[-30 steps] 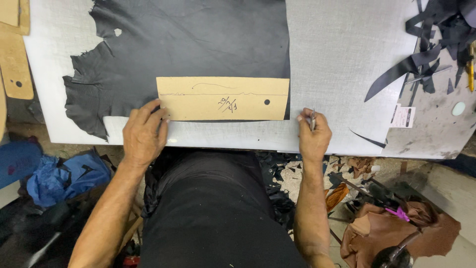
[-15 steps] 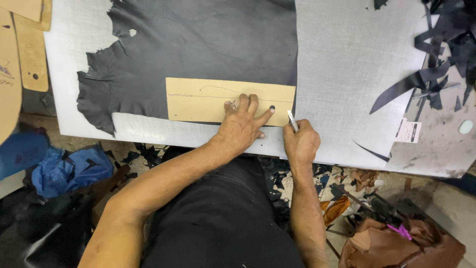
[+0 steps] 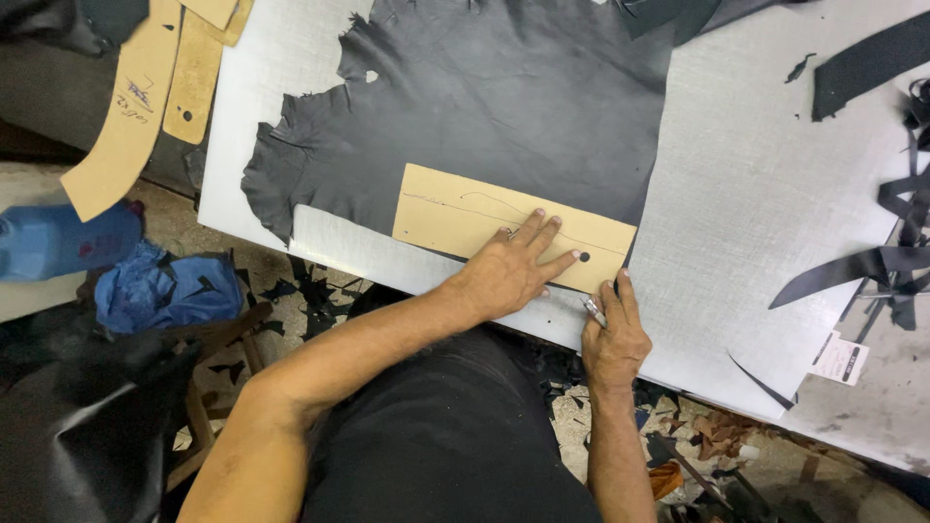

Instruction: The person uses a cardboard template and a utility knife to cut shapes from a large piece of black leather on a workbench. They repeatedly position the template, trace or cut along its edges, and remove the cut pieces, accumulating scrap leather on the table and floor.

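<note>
This is a leather workshop. A large black hide (image 3: pixel 484 107) with ragged edges lies spread on a pale cutting sheet that covers the bench (image 3: pixel 775 194), and a tan card pattern (image 3: pixel 455 218) rests on the hide. More card patterns (image 3: pixel 136 107) lie at the bench's far left. Cut black strips (image 3: pixel 872 261) are heaped at the right, and the floor (image 3: pixel 697 426) below is littered with black and brown offcuts.

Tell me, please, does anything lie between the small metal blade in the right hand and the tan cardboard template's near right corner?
Nothing visible does: the right hand holds the small metal blade just off the tan cardboard template, pressed flat by the left hand.
</note>
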Tool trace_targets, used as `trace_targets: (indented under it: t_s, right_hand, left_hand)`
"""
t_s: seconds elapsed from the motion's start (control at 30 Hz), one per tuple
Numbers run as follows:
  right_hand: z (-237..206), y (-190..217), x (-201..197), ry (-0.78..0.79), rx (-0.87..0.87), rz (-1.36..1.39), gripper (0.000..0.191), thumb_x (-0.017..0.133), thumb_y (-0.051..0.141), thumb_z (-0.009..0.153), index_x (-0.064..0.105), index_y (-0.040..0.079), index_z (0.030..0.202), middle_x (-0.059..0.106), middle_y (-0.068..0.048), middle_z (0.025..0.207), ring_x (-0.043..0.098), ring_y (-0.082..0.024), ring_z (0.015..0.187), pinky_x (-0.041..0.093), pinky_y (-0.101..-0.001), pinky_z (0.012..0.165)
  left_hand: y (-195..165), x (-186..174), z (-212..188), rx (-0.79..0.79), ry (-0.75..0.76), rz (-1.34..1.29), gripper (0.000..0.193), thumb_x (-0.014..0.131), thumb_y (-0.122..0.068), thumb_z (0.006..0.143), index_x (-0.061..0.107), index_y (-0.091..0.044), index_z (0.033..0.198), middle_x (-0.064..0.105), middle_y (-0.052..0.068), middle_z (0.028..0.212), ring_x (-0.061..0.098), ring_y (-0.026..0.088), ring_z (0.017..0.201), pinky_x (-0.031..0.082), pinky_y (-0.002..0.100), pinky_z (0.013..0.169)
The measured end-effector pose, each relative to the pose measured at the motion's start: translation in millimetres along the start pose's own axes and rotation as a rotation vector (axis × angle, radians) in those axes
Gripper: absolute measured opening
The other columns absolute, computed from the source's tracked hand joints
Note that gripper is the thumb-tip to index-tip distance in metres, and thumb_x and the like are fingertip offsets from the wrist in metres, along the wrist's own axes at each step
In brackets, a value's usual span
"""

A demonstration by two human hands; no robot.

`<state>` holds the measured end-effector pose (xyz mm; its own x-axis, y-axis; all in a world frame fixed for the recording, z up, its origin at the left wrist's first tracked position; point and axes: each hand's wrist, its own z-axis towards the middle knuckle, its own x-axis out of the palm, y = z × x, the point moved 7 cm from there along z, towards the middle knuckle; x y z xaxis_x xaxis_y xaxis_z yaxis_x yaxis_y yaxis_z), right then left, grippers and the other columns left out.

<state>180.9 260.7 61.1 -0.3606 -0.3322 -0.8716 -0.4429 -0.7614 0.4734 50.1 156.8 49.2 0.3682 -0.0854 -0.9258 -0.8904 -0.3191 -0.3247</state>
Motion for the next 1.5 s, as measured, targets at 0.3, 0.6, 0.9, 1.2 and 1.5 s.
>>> trace_targets:
  t_s: [0.3, 0.6, 0.9, 1.2, 1.5]
  right_hand:
    - [-8, -24, 8, -0.017, 0.010, 0.068, 0.022, 0.073, 0.001, 0.092, 0.074, -0.003, 0.114, 0.067, -0.021, 0.135, 0.073, -0.031, 0.113, 0.063, -0.0318, 0.088]
    - [-9, -28, 11, 0.008, 0.054, 0.088, 0.023, 0.073, 0.002, 0.094, 0.074, -0.002, 0.117, 0.067, -0.021, 0.136, 0.070, -0.031, 0.119, 0.060, -0.0338, 0.097]
    - [-6, -27, 8, 0.016, 0.082, 0.119, 0.026, 0.075, 0.001, 0.092, 0.073, -0.003, 0.118, 0.066, -0.022, 0.137, 0.067, -0.032, 0.125, 0.056, -0.0376, 0.103]
    - [-7, -30, 5, 0.007, -0.038, 0.239, 0.033, 0.076, 0.002, 0.091, 0.071, -0.003, 0.124, 0.067, -0.023, 0.136, 0.066, -0.032, 0.123, 0.056, -0.0370, 0.100]
    - [48, -72, -6, -0.174, 0.451, 0.704, 0.048, 0.047, 0.004, 0.100, 0.063, -0.001, 0.145, 0.071, -0.006, 0.105, 0.057, -0.008, 0.073, 0.045, -0.0205, 0.062]
  left_hand:
    - [132, -42, -145, -0.286, -0.451, -0.314, 0.037, 0.077, -0.005, 0.083, 0.071, 0.001, 0.119, 0.066, 0.017, 0.132, 0.058, 0.036, 0.122, 0.051, 0.043, 0.100]
    - [138, -20, -154, -0.140, -0.527, -0.174, 0.040, 0.080, -0.011, 0.084, 0.072, -0.001, 0.122, 0.066, 0.012, 0.136, 0.057, 0.036, 0.125, 0.050, 0.043, 0.107]
    - [144, -14, -158, -0.142, -0.543, -0.227, 0.039, 0.076, -0.010, 0.086, 0.071, 0.000, 0.124, 0.066, 0.011, 0.138, 0.056, 0.036, 0.125, 0.049, 0.043, 0.108]
    - [147, -26, -170, -0.112, -0.597, -0.319, 0.040, 0.077, -0.015, 0.083, 0.070, 0.001, 0.118, 0.061, 0.025, 0.136, 0.054, 0.040, 0.128, 0.047, 0.046, 0.106]
    - [77, -29, -156, 0.177, -0.517, -0.409, 0.034, 0.076, -0.017, 0.086, 0.070, -0.002, 0.116, 0.058, 0.023, 0.139, 0.053, 0.041, 0.136, 0.047, 0.046, 0.114]
